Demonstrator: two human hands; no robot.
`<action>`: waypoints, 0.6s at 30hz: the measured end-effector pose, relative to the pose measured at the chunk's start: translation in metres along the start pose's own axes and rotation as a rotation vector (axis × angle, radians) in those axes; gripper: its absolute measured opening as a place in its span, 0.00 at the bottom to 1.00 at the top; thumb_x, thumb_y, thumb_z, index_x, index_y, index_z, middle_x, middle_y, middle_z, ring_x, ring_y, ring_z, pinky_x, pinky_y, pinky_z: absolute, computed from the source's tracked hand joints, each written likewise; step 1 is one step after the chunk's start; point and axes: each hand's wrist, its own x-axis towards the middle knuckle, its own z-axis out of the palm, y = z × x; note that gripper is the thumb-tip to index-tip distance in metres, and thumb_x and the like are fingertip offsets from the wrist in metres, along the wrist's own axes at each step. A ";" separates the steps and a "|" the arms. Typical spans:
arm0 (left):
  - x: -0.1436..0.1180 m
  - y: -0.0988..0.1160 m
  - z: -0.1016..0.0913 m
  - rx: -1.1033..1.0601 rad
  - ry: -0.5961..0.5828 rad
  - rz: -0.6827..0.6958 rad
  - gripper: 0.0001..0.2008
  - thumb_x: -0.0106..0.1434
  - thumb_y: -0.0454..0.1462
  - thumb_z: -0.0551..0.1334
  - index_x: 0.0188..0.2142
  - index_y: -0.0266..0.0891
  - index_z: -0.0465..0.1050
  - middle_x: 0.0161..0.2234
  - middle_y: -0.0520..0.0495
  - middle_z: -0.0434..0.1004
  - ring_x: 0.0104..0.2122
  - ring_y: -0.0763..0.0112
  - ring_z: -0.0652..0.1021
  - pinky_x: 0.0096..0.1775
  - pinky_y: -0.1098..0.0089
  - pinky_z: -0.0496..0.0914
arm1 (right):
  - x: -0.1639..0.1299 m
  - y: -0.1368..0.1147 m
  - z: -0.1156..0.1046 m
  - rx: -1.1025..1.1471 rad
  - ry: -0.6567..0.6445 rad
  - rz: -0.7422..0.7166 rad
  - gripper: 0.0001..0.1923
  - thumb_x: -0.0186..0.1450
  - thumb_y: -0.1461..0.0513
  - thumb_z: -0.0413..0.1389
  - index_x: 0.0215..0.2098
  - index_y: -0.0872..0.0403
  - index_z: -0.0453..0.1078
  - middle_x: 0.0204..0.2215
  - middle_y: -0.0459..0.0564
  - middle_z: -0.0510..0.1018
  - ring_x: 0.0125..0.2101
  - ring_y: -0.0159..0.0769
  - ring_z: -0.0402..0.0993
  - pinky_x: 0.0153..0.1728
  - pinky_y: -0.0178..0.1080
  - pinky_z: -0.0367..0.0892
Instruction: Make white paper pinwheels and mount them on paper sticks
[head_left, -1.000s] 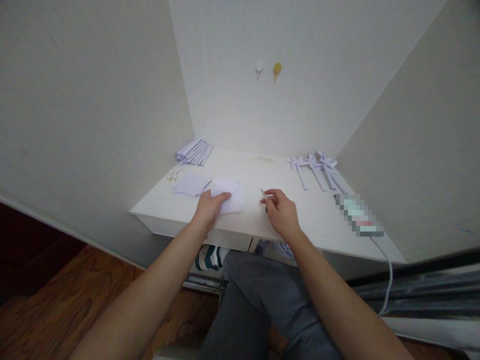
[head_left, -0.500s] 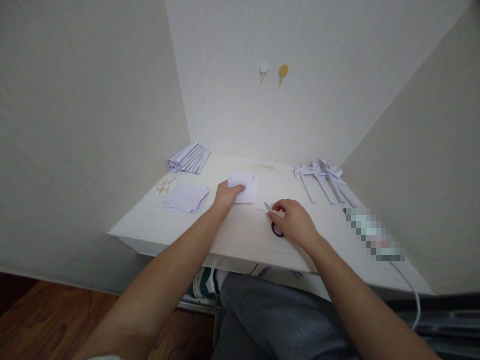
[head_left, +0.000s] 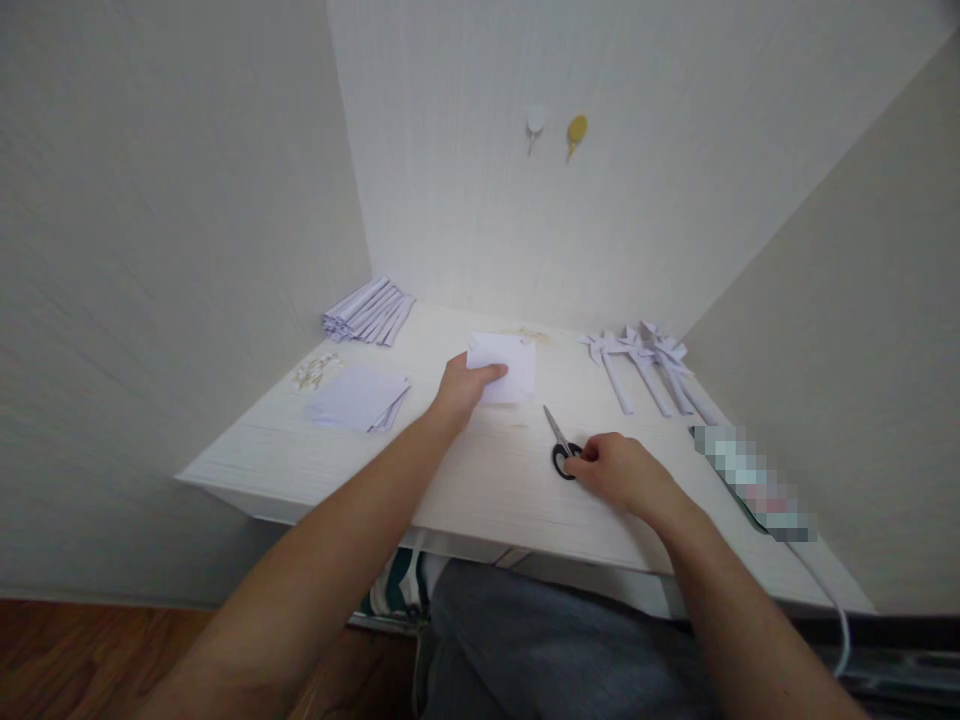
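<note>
Left grip [head_left: 463, 388] pinches paper [head_left: 520, 362] at left edge, well apart from pinwheels [head_left: 651, 380].

Pale walls [head_left: 187, 200] (faintly streaked) on three sides of white desk [head_left: 487, 480]; brown wood-grain floor [head_left: 97, 650] below.

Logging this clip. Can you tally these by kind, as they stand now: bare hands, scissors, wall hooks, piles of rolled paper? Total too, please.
Bare hands: 2 (left hand, right hand)
Scissors: 1 pair
Wall hooks: 2 (white hook, yellow hook)
Pile of rolled paper: 1
Total: 6
</note>
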 end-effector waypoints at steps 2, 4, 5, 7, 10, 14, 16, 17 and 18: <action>-0.003 0.000 0.002 -0.003 -0.025 -0.007 0.22 0.40 0.36 0.76 0.37 0.34 0.82 0.41 0.37 0.87 0.39 0.54 0.84 0.47 0.56 0.76 | 0.003 0.002 0.003 0.105 0.114 -0.052 0.07 0.58 0.57 0.64 0.28 0.52 0.78 0.22 0.51 0.78 0.24 0.40 0.71 0.27 0.40 0.60; -0.007 -0.002 0.005 0.003 -0.052 -0.012 0.23 0.39 0.37 0.76 0.37 0.34 0.82 0.41 0.37 0.87 0.39 0.54 0.84 0.47 0.56 0.76 | 0.006 0.001 0.007 0.246 0.221 -0.141 0.13 0.63 0.56 0.60 0.43 0.52 0.79 0.29 0.51 0.81 0.30 0.41 0.75 0.31 0.40 0.66; -0.008 -0.002 0.006 0.009 -0.063 -0.013 0.23 0.39 0.37 0.77 0.37 0.34 0.82 0.41 0.37 0.87 0.39 0.55 0.84 0.47 0.56 0.76 | 0.007 -0.001 0.010 0.321 0.250 -0.197 0.16 0.64 0.56 0.58 0.48 0.52 0.77 0.34 0.51 0.82 0.34 0.41 0.77 0.33 0.40 0.69; -0.011 -0.004 0.008 0.028 -0.081 -0.016 0.22 0.39 0.37 0.77 0.36 0.34 0.82 0.40 0.38 0.87 0.39 0.55 0.83 0.47 0.57 0.76 | 0.009 -0.005 0.016 0.447 0.260 -0.304 0.17 0.65 0.55 0.58 0.50 0.50 0.76 0.42 0.52 0.83 0.39 0.40 0.78 0.37 0.39 0.72; -0.015 -0.007 0.011 0.058 -0.107 -0.027 0.21 0.39 0.37 0.77 0.35 0.35 0.82 0.37 0.40 0.87 0.37 0.56 0.83 0.46 0.57 0.75 | 0.010 -0.007 0.025 0.564 0.229 -0.415 0.13 0.63 0.54 0.61 0.44 0.49 0.80 0.42 0.51 0.84 0.38 0.39 0.78 0.38 0.40 0.73; -0.018 -0.011 0.012 0.091 -0.124 -0.038 0.20 0.39 0.36 0.77 0.34 0.35 0.82 0.35 0.42 0.86 0.35 0.58 0.82 0.45 0.58 0.75 | 0.009 -0.007 0.031 0.640 0.216 -0.424 0.10 0.64 0.54 0.62 0.38 0.50 0.82 0.36 0.51 0.85 0.36 0.40 0.78 0.37 0.40 0.71; -0.017 -0.013 0.012 0.100 -0.131 -0.042 0.19 0.39 0.35 0.77 0.34 0.35 0.82 0.34 0.43 0.86 0.34 0.58 0.82 0.44 0.59 0.75 | 0.009 -0.006 0.033 0.668 0.221 -0.380 0.12 0.65 0.53 0.62 0.38 0.51 0.81 0.33 0.50 0.84 0.32 0.39 0.78 0.35 0.40 0.71; -0.017 -0.014 0.012 0.103 -0.137 -0.046 0.19 0.40 0.35 0.77 0.34 0.35 0.82 0.34 0.43 0.86 0.34 0.59 0.82 0.44 0.59 0.75 | 0.009 -0.006 0.034 0.681 0.226 -0.358 0.12 0.65 0.52 0.62 0.37 0.52 0.81 0.32 0.50 0.84 0.31 0.38 0.77 0.34 0.40 0.70; -0.017 -0.015 0.012 0.104 -0.144 -0.048 0.18 0.40 0.35 0.77 0.33 0.35 0.82 0.33 0.43 0.86 0.33 0.59 0.82 0.43 0.59 0.75 | 0.009 -0.007 0.035 0.695 0.233 -0.340 0.13 0.65 0.52 0.62 0.37 0.52 0.80 0.31 0.50 0.84 0.29 0.38 0.76 0.33 0.40 0.70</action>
